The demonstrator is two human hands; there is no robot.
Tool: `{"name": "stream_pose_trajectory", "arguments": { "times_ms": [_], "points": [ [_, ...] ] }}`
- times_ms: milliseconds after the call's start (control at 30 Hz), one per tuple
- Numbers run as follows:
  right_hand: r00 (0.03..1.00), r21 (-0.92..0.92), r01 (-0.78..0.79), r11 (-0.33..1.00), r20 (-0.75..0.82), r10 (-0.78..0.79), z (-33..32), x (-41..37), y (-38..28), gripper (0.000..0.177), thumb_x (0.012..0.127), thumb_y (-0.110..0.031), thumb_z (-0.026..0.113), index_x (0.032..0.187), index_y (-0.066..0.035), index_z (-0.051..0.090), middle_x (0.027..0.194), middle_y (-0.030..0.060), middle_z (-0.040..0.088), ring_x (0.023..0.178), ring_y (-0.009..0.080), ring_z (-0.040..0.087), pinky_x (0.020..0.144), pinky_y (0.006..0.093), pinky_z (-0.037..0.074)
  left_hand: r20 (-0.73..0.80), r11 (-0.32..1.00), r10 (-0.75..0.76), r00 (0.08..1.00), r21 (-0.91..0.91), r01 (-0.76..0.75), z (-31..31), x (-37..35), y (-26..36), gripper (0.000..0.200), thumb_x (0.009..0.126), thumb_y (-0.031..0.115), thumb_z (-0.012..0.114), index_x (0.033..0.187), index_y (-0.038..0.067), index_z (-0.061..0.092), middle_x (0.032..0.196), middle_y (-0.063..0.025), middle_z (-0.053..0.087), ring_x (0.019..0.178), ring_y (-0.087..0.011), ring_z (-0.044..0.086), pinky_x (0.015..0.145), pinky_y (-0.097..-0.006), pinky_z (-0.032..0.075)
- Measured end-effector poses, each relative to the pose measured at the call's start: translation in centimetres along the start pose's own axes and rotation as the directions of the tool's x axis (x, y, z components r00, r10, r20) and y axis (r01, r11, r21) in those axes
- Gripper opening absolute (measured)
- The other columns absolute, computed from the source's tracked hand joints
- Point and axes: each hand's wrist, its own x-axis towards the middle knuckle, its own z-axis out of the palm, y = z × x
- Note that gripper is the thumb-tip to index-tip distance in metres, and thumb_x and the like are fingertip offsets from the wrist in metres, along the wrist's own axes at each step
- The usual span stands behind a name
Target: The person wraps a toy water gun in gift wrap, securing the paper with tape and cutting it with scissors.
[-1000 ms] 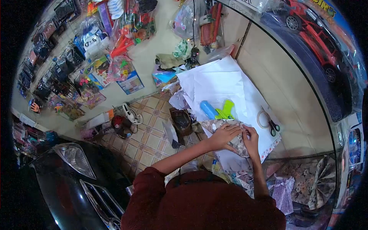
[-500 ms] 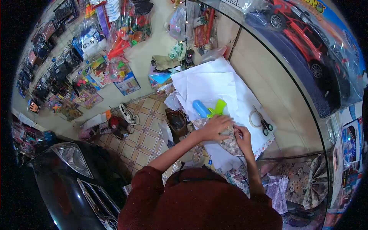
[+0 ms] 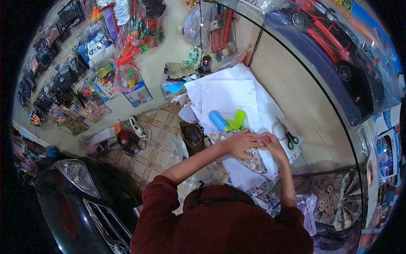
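Note:
My left hand [image 3: 242, 144] lies on a floral-patterned sheet of wrapping paper [image 3: 254, 164], its fingers stretched out. My right hand [image 3: 272, 142] is closed, the fingertips pinched together at the paper's right edge against the left fingertips. What lies beneath the paper is hidden. Just beyond my hands, a blue and lime-green plastic object [image 3: 219, 120] rests on large white sheets [image 3: 228, 96]. To the right of my right hand are scissors [image 3: 291, 139] with dark green handles, beside a roll of clear tape [image 3: 278, 131].
An open brown box [image 3: 192, 136] stands on the tiled floor [image 3: 158, 146] to the left. A glass-edged shelf bearing a boxed red toy car [image 3: 325, 40] curves along the right. Packaged goods [image 3: 99, 46] hang on the far wall. A black car front [image 3: 80, 207] fills the lower left.
My right hand has moved up along the paper's edge, closer to the left fingertips. The left hand stays on the paper. The view has shifted slightly.

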Motion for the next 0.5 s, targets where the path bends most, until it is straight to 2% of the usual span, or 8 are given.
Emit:
{"name": "stream_pose_trajectory", "arguments": {
  "times_ms": [100,133,200,300,333,433,467,500],
  "points": [
    [0.995,-0.076,0.089,0.993,-0.041,-0.092,-1.8,3.3,1.0,0.025,0.09,-0.015,0.058,0.109,0.0,0.055,0.092,0.0099,0.062,0.084,0.0173,0.063,0.07,0.028,0.053,0.179,0.987,-0.149,0.973,0.081,0.136,0.6,-0.1,0.9,0.045,0.073,0.04,0.063,0.102,0.006,0.058,0.1,-0.0108,0.056,0.098,-0.0274,0.052,0.085,-0.0426,0.036],
    [0.981,-0.252,0.097,0.963,-0.137,-0.135,-1.6,4.6,0.3,0.029,0.088,-0.019,0.061,0.109,0.001,0.056,0.091,0.0102,0.063,0.082,0.0166,0.063,0.069,0.028,0.052,0.074,0.992,-0.081,0.994,0.107,0.072,0.4,0.0,1.0,0.042,0.078,0.044,0.059,0.094,0.005,0.059,0.092,-0.0104,0.056,0.089,-0.0259,0.053,0.081,-0.0415,0.036],
    [0.919,-0.574,0.05,0.817,-0.294,-0.263,-0.6,7.1,-0.9,0.039,0.085,-0.025,0.067,0.109,0.003,0.056,0.087,0.0106,0.064,0.078,0.0153,0.062,0.065,0.028,0.05,0.058,0.985,-0.118,0.991,0.137,0.109,-0.3,0.3,1.9,0.045,0.079,0.047,0.058,0.092,0.004,0.06,0.089,-0.0109,0.057,0.087,-0.0262,0.054,0.08,-0.0413,0.037],
    [0.924,-0.565,0.019,0.825,-0.306,-0.23,0.9,9.4,-0.4,0.047,0.082,-0.029,0.071,0.111,0.006,0.057,0.079,0.0097,0.064,0.068,0.0155,0.059,0.063,0.0301,0.049,0.008,0.974,-0.149,0.989,0.175,0.145,-0.7,0.3,2.6,0.05,0.081,0.052,0.057,0.088,0.003,0.061,0.084,-0.0112,0.056,0.083,-0.0266,0.054,0.08,-0.0413,0.037],
    [0.889,-0.545,0.188,0.817,-0.26,-0.378,0.9,10.1,0.1,0.048,0.081,-0.029,0.072,0.113,0.005,0.058,0.078,0.0068,0.064,0.065,0.0126,0.057,0.058,0.0284,0.047,-0.013,0.971,-0.154,0.988,0.185,0.153,-0.7,0.2,2.7,0.052,0.081,0.054,0.057,0.086,0.003,0.061,0.082,-0.0112,0.056,0.082,-0.0267,0.054,0.079,-0.0413,0.037],
    [0.997,-0.263,-0.021,0.964,-0.082,-0.001,-0.9,10.8,0.1,0.043,0.081,-0.025,0.071,0.112,0.002,0.06,0.081,0.005,0.065,0.065,0.0091,0.055,0.054,0.0262,0.042,-0.06,0.959,-0.178,0.982,0.212,0.187,-0.9,0.0,2.9,0.054,0.08,0.055,0.057,0.086,0.002,0.061,0.081,-0.0106,0.056,0.083,-0.0264,0.054,0.079,-0.0415,0.037],
    [0.995,-0.208,-0.012,0.978,-0.103,-0.01,-1.0,10.8,0.3,0.036,0.082,-0.021,0.07,0.11,0.0,0.062,0.086,0.0032,0.065,0.069,0.0054,0.054,0.053,0.0237,0.04,-0.092,0.955,-0.179,0.98,0.222,0.195,-0.9,0.0,2.9,0.054,0.08,0.055,0.057,0.086,0.001,0.061,0.08,-0.0105,0.056,0.083,-0.0262,0.054,0.079,-0.0416,0.037],
    [0.99,-0.136,0.014,0.991,-0.139,-0.033,-1.1,10.6,0.5,0.036,0.082,-0.021,0.069,0.11,0.0,0.062,0.087,0.0031,0.065,0.07,0.0061,0.055,0.055,0.0238,0.041,-0.123,0.951,-0.179,0.976,0.233,0.203,-0.8,-0.1,2.9,0.055,0.08,0.056,0.057,0.085,0.001,0.06,0.08,-0.0104,0.056,0.083,-0.026,0.054,0.079,-0.0416,0.037]
  ]
}}
